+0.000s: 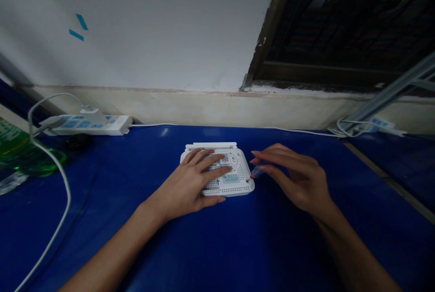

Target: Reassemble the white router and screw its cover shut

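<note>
A white router-like device [239,183] lies on the blue tabletop with its perforated, labelled face up and a folded white bar along its far edge. My left hand [192,183] rests flat across its left part, fingers spread, thumb along the near edge. Just off the device's right side, my right hand [295,176] pinches a small clear piece [258,171] with a reddish tip between thumb and fingers. That tip is at the device's near right corner, close to a round recess; whether they touch is hard to tell.
A white power strip [120,124] with a plug and cable sits at the back left, beside a green bottle [30,156] and a dark round object [77,141]. A metal frame [384,90] and another power strip [382,124] are at the back right. A wall runs behind.
</note>
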{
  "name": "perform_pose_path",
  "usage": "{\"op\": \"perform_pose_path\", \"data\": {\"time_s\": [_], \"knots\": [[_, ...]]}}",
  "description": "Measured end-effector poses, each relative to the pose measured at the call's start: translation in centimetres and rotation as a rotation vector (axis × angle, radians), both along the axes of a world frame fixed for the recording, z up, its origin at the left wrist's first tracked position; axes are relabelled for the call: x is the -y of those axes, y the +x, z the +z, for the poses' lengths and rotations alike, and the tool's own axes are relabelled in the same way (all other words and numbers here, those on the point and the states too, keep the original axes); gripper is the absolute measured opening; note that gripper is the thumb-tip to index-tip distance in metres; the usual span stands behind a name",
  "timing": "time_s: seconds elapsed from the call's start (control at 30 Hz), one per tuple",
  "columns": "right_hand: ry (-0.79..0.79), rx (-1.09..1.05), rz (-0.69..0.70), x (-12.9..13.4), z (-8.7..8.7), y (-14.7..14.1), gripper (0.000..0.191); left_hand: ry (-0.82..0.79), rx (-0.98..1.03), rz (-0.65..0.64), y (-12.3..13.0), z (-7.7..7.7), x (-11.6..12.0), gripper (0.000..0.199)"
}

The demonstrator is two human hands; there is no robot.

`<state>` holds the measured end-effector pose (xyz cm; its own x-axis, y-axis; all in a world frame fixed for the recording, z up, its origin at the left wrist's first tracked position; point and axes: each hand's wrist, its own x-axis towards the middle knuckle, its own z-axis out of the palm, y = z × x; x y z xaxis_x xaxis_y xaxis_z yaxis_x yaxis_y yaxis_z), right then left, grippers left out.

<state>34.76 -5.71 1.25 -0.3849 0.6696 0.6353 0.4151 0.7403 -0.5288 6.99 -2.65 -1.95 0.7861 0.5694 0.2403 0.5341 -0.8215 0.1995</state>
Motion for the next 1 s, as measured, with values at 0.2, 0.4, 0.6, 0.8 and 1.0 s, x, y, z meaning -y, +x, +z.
{"op": "perform_pose_path", "data": {"time_s": [0.2, 0.4, 0.6, 0.8, 1.0], "knots": [[0.033, 0.086, -0.039, 0.1, 0.0, -0.2, 0.039, 0.007, -0.010, -0.001, 0.0, 0.0, 0.0, 0.063], [0.017, 0.032, 0.001, 0.0, 0.1, -0.2, 0.042, 0.004, -0.013, -0.004, -0.1, -0.1, -0.1, 0.063], [0.037, 0.123, -0.059, 0.1, 0.0, 0.0, 0.039, 0.007, -0.013, -0.003, 0.0, -0.2, -0.1, 0.063], [-0.026, 0.097, -0.026, 0.1, 0.2, -0.1, 0.041, 0.001, -0.008, -0.003, -0.1, 0.0, -0.1, 0.064], [-0.213, 0.159, -0.029, 0.2, -0.9, 0.1, 0.058, -0.008, 0.002, 0.009, 0.2, 0.1, 0.2, 0.063]]}}
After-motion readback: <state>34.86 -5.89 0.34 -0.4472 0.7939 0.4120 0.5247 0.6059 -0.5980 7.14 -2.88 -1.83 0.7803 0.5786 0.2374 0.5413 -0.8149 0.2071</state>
